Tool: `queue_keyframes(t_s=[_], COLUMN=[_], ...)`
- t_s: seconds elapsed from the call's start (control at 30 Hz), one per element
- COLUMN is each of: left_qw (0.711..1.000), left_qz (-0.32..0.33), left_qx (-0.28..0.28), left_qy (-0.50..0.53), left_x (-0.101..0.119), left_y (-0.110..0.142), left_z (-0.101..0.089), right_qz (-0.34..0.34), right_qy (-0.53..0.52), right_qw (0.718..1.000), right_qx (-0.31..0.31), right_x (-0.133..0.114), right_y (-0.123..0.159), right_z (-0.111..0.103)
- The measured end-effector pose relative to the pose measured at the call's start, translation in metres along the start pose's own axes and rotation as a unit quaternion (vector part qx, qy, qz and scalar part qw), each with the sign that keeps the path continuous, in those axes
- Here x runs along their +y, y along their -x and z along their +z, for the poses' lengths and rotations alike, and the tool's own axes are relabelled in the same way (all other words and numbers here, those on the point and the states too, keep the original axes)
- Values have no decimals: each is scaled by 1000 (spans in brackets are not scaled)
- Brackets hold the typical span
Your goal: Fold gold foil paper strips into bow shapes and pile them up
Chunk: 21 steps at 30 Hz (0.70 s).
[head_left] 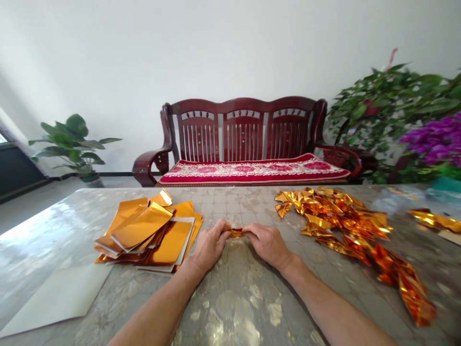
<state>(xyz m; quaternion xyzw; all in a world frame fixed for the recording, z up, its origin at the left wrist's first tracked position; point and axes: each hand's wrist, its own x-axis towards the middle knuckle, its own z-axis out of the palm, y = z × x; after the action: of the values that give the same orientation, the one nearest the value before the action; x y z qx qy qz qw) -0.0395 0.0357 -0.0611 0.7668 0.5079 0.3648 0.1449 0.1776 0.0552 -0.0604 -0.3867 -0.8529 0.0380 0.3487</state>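
Between my two hands, just above the middle of the table, is a small folded piece of gold foil paper [236,233]. My left hand [213,242] pinches its left end, and my right hand [266,242] pinches the right end. Most of the piece's ends is hidden by my fingers. Left of my left hand lies a loose stack of flat gold foil paper sheets [144,226] with pale backs. To the right of my right hand is a heap of crumpled, twisted gold foil pieces [334,211], with some trailing toward the near right.
A pale sheet [59,295] lies at the near left of the patterned table [223,307]. Clear plastic [396,199] and another gold foil piece [435,221] are at the right edge. Beyond the table stand a wooden bench [243,139], potted plants [74,144] and purple flowers [435,139].
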Motion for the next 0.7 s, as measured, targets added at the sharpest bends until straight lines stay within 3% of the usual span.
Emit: queue_keyframes(t_s=[0.13,0.27,0.5,0.7], left_qw=[1000,998,997,996], left_qz=[-6,19,50,53], left_qx=[-5,-28,-35,-38], left_qy=[-19,-54,-48,-66], left_x=[-2,1,0,-1], left_y=[0,1,3,3], left_z=[0,0,2,1], right_qz=[37,94,53,61], right_qy=[0,1,-32,-15], right_qw=[999,996,998,996], right_qx=[-14,10,-30,-69], right_x=[-5,-11,-12,-15], right_y=[-1,-4,-11,-13], right_z=[-3,-7,-9,-10])
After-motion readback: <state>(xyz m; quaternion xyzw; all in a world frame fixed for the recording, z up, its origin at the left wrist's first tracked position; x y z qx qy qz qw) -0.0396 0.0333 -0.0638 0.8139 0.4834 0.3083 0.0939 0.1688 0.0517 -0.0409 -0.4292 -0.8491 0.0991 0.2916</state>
